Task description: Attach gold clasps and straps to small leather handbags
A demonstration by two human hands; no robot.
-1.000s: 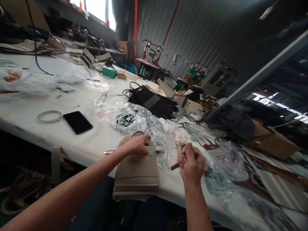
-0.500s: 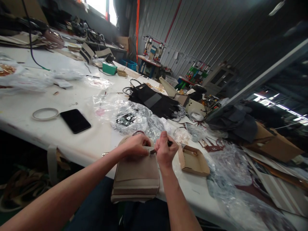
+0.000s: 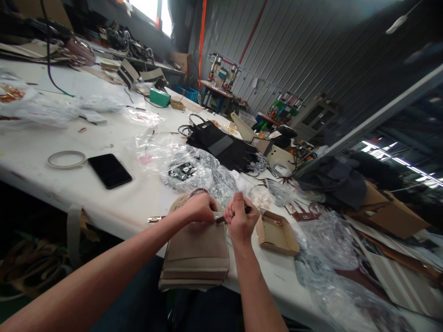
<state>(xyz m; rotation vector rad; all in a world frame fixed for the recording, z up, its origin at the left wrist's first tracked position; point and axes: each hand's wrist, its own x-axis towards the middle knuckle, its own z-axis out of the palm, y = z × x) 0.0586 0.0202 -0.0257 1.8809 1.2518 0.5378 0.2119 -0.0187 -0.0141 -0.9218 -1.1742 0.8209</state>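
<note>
A beige leather handbag point(image 3: 195, 249) lies at the table's front edge, its lower part over my lap. My left hand point(image 3: 203, 208) is closed on the upper part of the bag, its fingertips beside a small metal fitting. In a fist, my right hand point(image 3: 241, 214) grips a dark-handled hand tool point(image 3: 220, 220). The tool's flat metal end points left and meets the bag by the fitting; its exact tip is too small to make out. A metal clasp on a strap point(image 3: 155, 219) sticks out to the left of the bag.
An open cardboard box point(image 3: 278, 234) stands right of my right hand. Beyond the bag lies clear plastic point(image 3: 194, 168) holding dark metal plates, with black bag pieces point(image 3: 224, 145) behind. A phone point(image 3: 110, 171) and a ring-shaped roll point(image 3: 66, 159) lie left on the white table point(image 3: 145, 203).
My left fingers have curled in closer to the fitting. The tool is still in my right fist, with its end at about the same spot. The view has shifted slightly.
</note>
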